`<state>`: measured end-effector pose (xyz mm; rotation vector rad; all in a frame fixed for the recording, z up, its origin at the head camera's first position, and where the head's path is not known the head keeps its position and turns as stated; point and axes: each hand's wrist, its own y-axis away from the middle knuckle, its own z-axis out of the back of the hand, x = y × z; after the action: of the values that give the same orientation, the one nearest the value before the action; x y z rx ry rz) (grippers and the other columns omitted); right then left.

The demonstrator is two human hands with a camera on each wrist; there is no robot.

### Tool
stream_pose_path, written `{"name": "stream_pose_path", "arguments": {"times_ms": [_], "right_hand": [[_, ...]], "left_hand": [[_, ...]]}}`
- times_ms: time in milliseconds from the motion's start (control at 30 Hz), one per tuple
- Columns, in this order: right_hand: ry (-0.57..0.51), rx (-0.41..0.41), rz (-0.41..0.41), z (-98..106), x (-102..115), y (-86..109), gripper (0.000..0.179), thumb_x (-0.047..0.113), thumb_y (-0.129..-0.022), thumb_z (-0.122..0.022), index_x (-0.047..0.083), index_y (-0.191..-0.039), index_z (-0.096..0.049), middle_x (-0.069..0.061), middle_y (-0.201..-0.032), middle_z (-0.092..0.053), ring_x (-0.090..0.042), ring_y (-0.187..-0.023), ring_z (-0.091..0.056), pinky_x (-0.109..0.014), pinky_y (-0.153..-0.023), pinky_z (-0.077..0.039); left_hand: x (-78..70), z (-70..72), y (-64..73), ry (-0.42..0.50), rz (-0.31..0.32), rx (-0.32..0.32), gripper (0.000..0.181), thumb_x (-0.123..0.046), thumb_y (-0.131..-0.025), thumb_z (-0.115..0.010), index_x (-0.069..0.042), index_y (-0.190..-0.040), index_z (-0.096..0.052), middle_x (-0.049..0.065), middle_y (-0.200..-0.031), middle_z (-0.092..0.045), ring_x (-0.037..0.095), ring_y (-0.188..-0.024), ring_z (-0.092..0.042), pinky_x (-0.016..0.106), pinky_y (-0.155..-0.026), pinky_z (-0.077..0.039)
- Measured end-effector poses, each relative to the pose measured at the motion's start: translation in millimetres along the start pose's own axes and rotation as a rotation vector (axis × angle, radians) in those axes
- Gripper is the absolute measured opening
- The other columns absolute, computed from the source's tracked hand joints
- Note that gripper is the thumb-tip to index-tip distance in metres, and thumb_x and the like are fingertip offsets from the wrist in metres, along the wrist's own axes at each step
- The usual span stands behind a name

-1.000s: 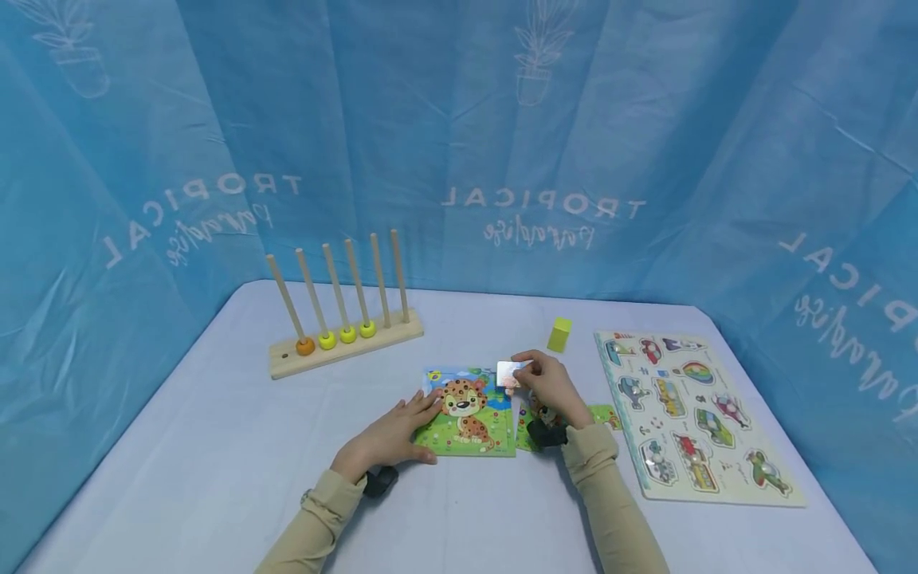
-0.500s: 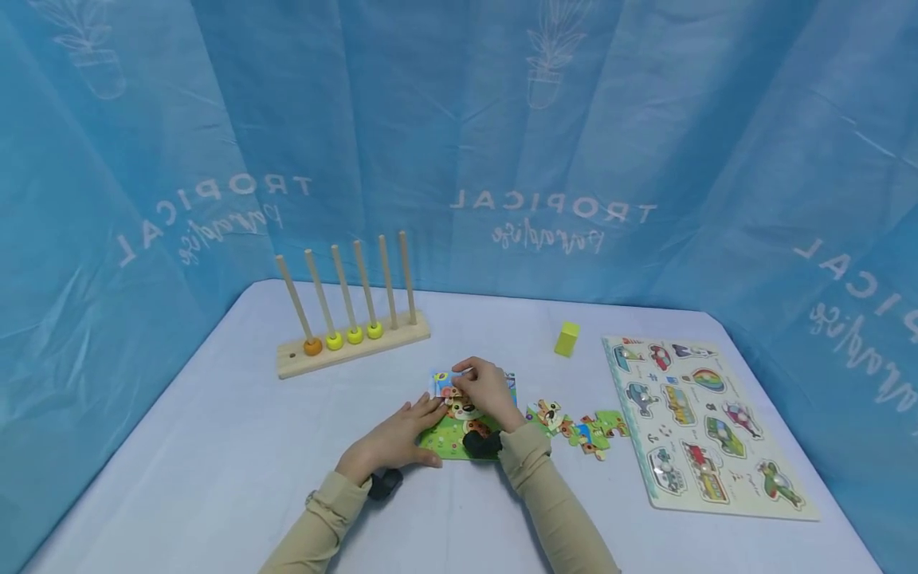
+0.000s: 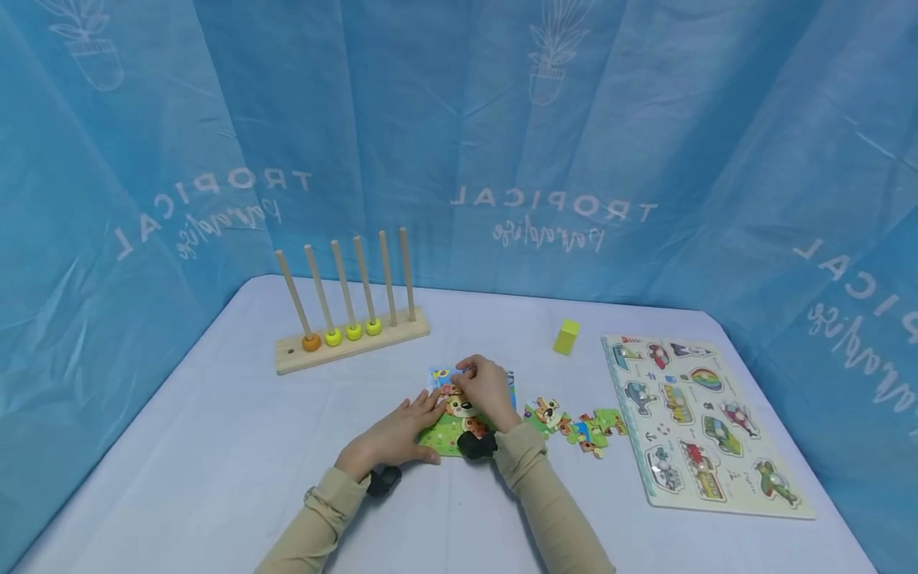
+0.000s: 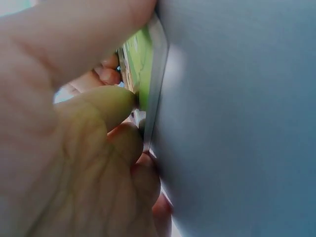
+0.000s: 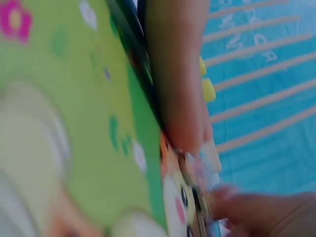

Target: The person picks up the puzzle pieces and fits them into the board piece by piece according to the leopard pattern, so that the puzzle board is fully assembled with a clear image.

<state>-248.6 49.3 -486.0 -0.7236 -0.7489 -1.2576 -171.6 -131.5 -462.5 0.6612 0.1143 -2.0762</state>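
Observation:
A square jigsaw puzzle board [image 3: 443, 437] with a spotted leopard cub on green grass lies flat in front of the person. My left hand [image 3: 394, 434] rests at its left side, fingers spread over the edge and thumb by the near corner; the left wrist view shows the board's green edge [image 4: 144, 64] beside the fingers. At the board's upper left my right hand [image 3: 488, 392] pinches a blue jigsaw piece [image 3: 440, 375] between thumb and index finger, low over the picture. The right hand and wrist cover much of the board's right half.
Several loose jigsaw pieces [image 3: 547, 413] lie right of the board. Farther right is a peg puzzle of vehicles [image 3: 706, 426]. A yellow block [image 3: 566, 338] stands behind. At back left is a wooden bead stand [image 3: 351, 343] with upright rods. Blue curtains surround the table.
My right hand has carried the jigsaw piece left, from the board's upper right corner to its upper left, and lowered it there. The loose pieces came into view. My left hand stays put.

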Motion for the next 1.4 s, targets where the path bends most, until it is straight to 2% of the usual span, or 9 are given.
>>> {"name": "stream_pose_path", "arguments": {"times_ms": [267,500,600,700,833,933,1133,1300,1400], "right_hand": [[0.155,-0.039,0.036,-7.4,5.4,0.0,0.015,0.016,-0.087,-0.071,0.006,-0.099,-0.070,-0.010,-0.087,-0.057,-0.017,-0.070,-0.047,-0.028,-0.059,-0.041],[0.253,-0.047,0.032,-10.2,11.7,1.1,0.013,0.018,-0.087,-0.071,0.007,-0.094,-0.070,-0.011,-0.092,-0.059,-0.018,-0.070,-0.052,-0.031,-0.063,-0.048],[0.222,-0.044,0.059,-8.6,10.2,-0.3,0.013,0.018,-0.087,-0.071,0.007,-0.094,-0.070,-0.011,-0.092,-0.060,-0.019,-0.073,-0.054,-0.032,-0.064,-0.049],[0.085,0.000,0.075,-2.5,2.7,-2.4,0.014,0.018,-0.090,-0.068,0.007,-0.099,-0.070,-0.011,-0.092,-0.062,-0.016,-0.074,-0.057,-0.028,-0.064,-0.049],[-0.183,0.102,0.055,19.0,-10.7,-0.5,0.021,0.017,-0.096,-0.061,0.004,-0.112,-0.066,-0.015,-0.098,-0.065,-0.017,-0.074,-0.063,-0.027,-0.063,-0.054],[-0.256,0.132,0.045,45.3,-20.2,3.8,0.026,0.016,-0.098,-0.057,0.001,-0.119,-0.062,-0.020,-0.104,-0.064,-0.024,-0.080,-0.066,-0.031,-0.068,-0.057],[-0.060,0.132,0.048,104.1,-49.5,17.6,0.028,0.017,-0.095,-0.061,0.002,-0.120,-0.063,-0.016,-0.109,-0.067,-0.028,-0.095,-0.063,-0.034,-0.076,-0.055],[0.093,0.323,0.084,140.7,-75.4,35.1,0.049,0.013,-0.086,-0.072,0.004,-0.132,-0.056,-0.016,-0.122,-0.062,-0.029,-0.109,-0.057,-0.039,-0.090,-0.051],[0.118,0.405,0.132,153.8,-82.8,41.1,0.064,0.008,-0.080,-0.076,0.000,-0.138,-0.049,-0.021,-0.130,-0.057,-0.033,-0.112,-0.053,-0.044,-0.091,-0.050]], "left_hand": [[0.3,-0.2,0.9,0.017,0.003,0.004,0.087,-0.035,-0.086,-0.071,0.000,-0.151,-0.027,0.022,-0.160,-0.018,0.041,-0.149,-0.013,0.060,-0.120,-0.016],[1.7,0.4,-0.1,0.041,0.009,0.000,0.090,-0.035,-0.086,-0.070,0.001,-0.153,-0.021,0.022,-0.161,-0.015,0.041,-0.149,-0.012,0.060,-0.121,-0.015],[1.6,1.6,-0.7,0.044,0.006,-0.009,0.091,-0.035,-0.086,-0.071,0.003,-0.152,-0.022,0.022,-0.160,-0.016,0.041,-0.149,-0.012,0.060,-0.120,-0.015],[0.8,2.0,-1.5,0.059,0.016,-0.010,0.090,-0.034,-0.085,-0.072,0.003,-0.152,-0.022,0.022,-0.161,-0.016,0.041,-0.149,-0.012,0.059,-0.121,-0.014],[-1.0,0.8,-1.9,0.070,0.043,-0.004,0.091,-0.034,-0.085,-0.072,0.001,-0.152,-0.022,0.019,-0.161,-0.014,0.039,-0.150,-0.011,0.057,-0.122,-0.012],[-2.6,0.0,-2.4,0.071,0.061,-0.014,0.092,-0.034,-0.084,-0.074,0.000,-0.153,-0.022,0.018,-0.162,-0.015,0.037,-0.150,-0.012,0.055,-0.123,-0.012],[-4.6,-0.5,-3.8,0.087,0.069,-0.020,0.095,-0.033,-0.082,-0.075,0.000,-0.153,-0.020,0.018,-0.162,-0.013,0.036,-0.150,-0.012,0.054,-0.123,-0.011],[-1.7,1.2,-2.1,0.094,0.075,-0.025,0.095,-0.034,-0.083,-0.075,0.003,-0.152,-0.021,0.021,-0.161,-0.012,0.038,-0.150,-0.012,0.055,-0.123,-0.014],[0.7,2.5,-1.6,0.102,0.073,-0.033,0.094,-0.034,-0.084,-0.074,0.004,-0.151,-0.022,0.021,-0.161,-0.011,0.038,-0.150,-0.013,0.055,-0.122,-0.014]]}}
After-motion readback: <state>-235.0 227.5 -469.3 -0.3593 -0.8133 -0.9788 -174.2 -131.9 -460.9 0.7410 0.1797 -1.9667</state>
